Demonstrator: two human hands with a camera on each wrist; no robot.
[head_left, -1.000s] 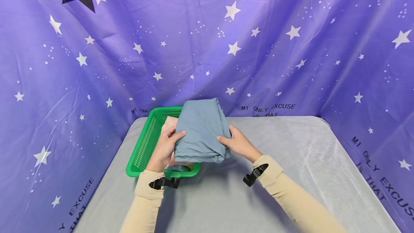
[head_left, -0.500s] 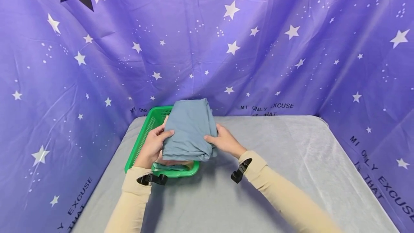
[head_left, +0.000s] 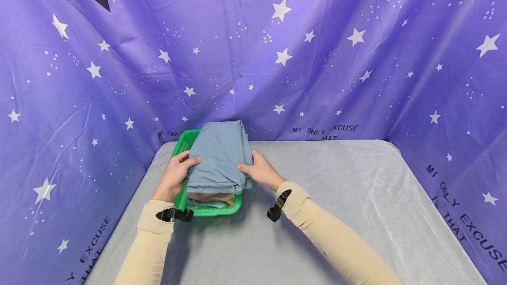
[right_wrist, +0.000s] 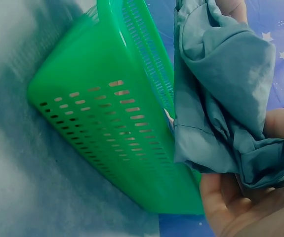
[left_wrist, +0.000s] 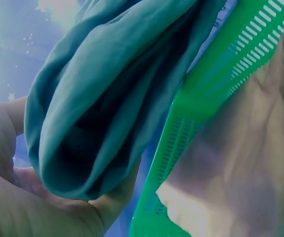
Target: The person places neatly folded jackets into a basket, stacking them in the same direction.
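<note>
A folded blue-grey garment (head_left: 218, 157) is held above a green plastic basket (head_left: 218, 211), covering most of it in the head view. My left hand (head_left: 174, 175) grips its left edge, thumb on top and fingers beneath. On the opposite edge, my right hand (head_left: 263, 170) pinches the fabric the same way. The left wrist view shows the garment's rounded fold (left_wrist: 82, 148) in the palm, apart from the basket wall (left_wrist: 196, 103). Inside the basket lies a pinkish cloth (left_wrist: 230, 173). Beneath it at the basket's front end is a teal cloth (head_left: 207, 203).
The basket stands on a table covered with grey cloth (head_left: 336, 206), toward its back left. A purple curtain with stars (head_left: 237, 56) hangs behind and on both sides. Perforated basket sides (right_wrist: 107, 123) show in the right wrist view.
Both hands have carried the folded garment leftward, from partly beside the basket to over it. The basket has stayed in place on the table.
</note>
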